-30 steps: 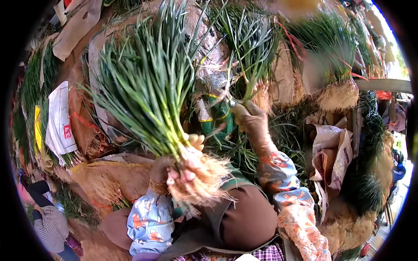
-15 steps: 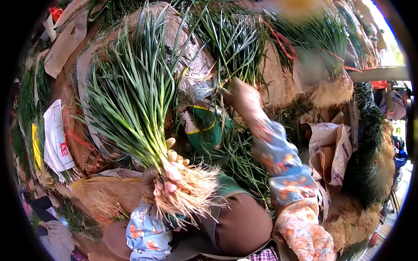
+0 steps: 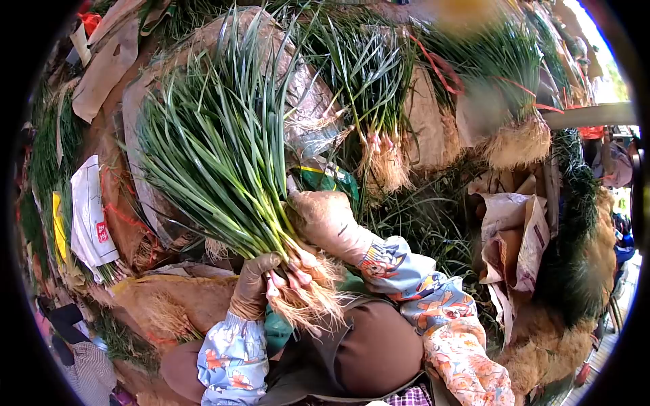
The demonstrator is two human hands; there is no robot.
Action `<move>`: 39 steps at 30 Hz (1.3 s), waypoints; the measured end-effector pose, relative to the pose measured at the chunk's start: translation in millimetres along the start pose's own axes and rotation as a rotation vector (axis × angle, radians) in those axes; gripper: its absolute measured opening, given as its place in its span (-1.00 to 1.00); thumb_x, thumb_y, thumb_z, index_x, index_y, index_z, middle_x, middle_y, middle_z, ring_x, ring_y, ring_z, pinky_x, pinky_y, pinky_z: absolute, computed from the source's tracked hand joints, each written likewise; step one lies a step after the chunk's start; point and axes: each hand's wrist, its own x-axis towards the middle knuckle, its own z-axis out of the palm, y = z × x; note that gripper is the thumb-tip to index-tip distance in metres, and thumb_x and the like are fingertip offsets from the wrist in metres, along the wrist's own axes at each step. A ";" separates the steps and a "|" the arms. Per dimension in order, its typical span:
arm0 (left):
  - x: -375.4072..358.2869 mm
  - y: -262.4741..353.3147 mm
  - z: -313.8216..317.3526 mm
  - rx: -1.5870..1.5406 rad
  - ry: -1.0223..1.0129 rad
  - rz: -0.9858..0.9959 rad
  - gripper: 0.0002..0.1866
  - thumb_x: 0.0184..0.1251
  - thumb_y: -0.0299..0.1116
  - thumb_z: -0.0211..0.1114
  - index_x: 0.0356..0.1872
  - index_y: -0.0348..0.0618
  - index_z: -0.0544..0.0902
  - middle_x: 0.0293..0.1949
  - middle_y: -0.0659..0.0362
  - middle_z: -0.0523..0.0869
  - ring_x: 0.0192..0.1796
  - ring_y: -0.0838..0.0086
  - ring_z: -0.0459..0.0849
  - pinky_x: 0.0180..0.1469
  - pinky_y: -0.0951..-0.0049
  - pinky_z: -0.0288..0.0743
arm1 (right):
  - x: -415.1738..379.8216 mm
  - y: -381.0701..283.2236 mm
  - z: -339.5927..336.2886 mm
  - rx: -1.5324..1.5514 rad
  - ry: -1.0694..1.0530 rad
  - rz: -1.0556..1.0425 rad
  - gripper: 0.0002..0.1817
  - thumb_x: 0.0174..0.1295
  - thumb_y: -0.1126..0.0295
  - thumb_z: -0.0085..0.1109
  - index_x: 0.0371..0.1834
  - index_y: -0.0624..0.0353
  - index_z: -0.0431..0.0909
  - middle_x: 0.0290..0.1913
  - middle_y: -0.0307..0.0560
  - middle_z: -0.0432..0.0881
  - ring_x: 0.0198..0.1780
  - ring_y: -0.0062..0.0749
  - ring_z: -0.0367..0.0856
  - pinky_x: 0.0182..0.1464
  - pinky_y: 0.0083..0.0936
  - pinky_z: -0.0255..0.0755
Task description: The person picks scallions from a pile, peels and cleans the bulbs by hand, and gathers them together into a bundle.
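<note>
A large bunch of long green leafy plants [image 3: 223, 149] with pinkish-white bulbs and tan roots leans up and to the left over the person's lap. Around its lower stems, just left of the bulbs, is my left hand [image 3: 254, 287], wrapped and closed. Against the bunch's right side lies my right hand [image 3: 323, 222]; its back faces the camera, and its fingertips are hidden by the hand and stems. The roots [image 3: 305, 301] hang above the right knee. Both hands look soil-stained, and the sleeves are patterned blue.
Another bunch with pale bulbs [image 3: 384, 152] lies beyond my right hand. Further right are a rooted bunch [image 3: 516, 142] and a crumpled paper sack [image 3: 528, 233]. A white printed bag [image 3: 91, 216] stands at the left. A person's striped clothing [image 3: 95, 375] shows at lower left.
My right hand has come back from the far plants to the held bunch. The bunch has shifted slightly right and its roots have turned. The far bunch's bulbs now show.
</note>
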 end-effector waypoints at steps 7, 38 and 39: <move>-8.7 -9.9 -9.0 -0.367 -0.138 0.331 -0.52 0.03 -0.26 0.19 -0.13 -0.52 0.43 -0.41 -0.11 0.63 -0.56 0.43 0.61 -0.70 0.74 0.36 | -37.0 143.8 5.6 -0.620 -0.306 0.003 -0.87 0.10 0.30 0.08 -0.40 0.12 0.46 -0.32 -0.16 0.55 -0.33 -0.52 0.54 -0.39 -0.53 0.45; -3.7 20.9 37.3 -0.534 0.264 0.038 -0.28 -0.05 -0.26 0.25 0.15 -0.42 0.22 -0.15 -0.09 0.52 -0.45 0.29 0.60 -0.38 0.44 0.61 | -2.4 69.0 -7.1 0.166 0.247 0.575 -0.88 0.07 0.38 0.04 -0.59 0.06 0.47 -0.54 -0.07 0.52 -0.50 -0.40 0.51 -0.48 -0.46 0.43; -9.1 33.7 49.2 -0.546 0.442 -0.007 -0.28 -0.03 -0.28 0.24 0.17 -0.40 0.19 -0.15 -0.09 0.52 -0.47 0.28 0.59 -0.36 0.42 0.62 | -9.0 77.8 -12.6 -0.463 -0.506 0.341 -0.91 0.08 0.35 0.02 -0.49 0.05 0.50 -0.36 -0.09 0.55 -0.36 -0.39 0.51 -0.41 -0.52 0.44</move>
